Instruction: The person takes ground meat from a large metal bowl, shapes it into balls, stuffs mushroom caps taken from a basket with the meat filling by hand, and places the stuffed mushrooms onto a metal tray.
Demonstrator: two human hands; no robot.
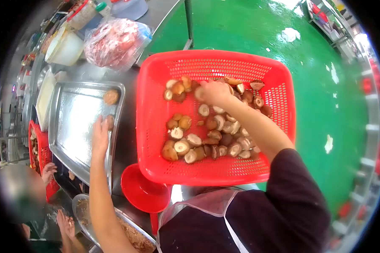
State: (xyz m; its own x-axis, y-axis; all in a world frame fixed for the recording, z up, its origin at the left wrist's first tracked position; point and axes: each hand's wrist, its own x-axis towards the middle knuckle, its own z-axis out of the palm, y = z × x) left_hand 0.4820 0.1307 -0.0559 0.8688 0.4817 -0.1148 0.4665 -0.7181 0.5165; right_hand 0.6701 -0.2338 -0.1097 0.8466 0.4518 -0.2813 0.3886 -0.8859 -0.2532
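Two brown pieces (111,97) on tray (76,114): one at your left hand (99,137), one beyond its fingertips. Many mushrooms (214,135) remain around your right hand (216,92). Finger opening, grip: can't tell, either hand.

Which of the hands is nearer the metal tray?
Left. The left hand is over the metal tray; the right hand is away from it, inside the red basket at the mushrooms.
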